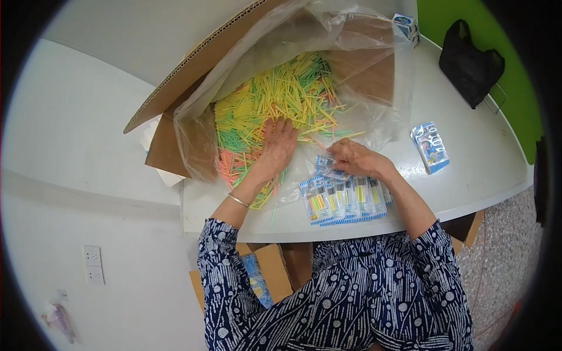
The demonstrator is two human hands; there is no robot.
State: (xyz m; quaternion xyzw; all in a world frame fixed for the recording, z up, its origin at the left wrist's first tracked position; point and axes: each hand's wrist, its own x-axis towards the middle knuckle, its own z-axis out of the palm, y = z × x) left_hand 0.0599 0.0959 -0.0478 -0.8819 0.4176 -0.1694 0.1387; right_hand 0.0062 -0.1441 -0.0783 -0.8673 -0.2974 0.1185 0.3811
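Note:
A big heap of thin straw-like sticks (pixel 287 88), yellow, green and pink, spills from a plastic-lined cardboard box lying on its side. On the near edge of that heap rests my left hand (pixel 280 143), its fingers stretched over the sticks. To its right, my right hand (pixel 356 158) is closed, fingers bent, on a small blue-and-clear packet (pixel 329 167); part of the packet is hidden under the fingers. Just below it, several similar packets (pixel 345 199) with coloured sticks inside lie overlapped in a row near the table's front edge.
The cardboard box (pixel 170 143) with its clear plastic liner (pixel 374 111) takes up the back of the white table (pixel 468 169). A separate packet (pixel 430 147) and a black bag (pixel 470 64) are at the right. Below the table edge stands an open carton (pixel 275 272) holding blue packets.

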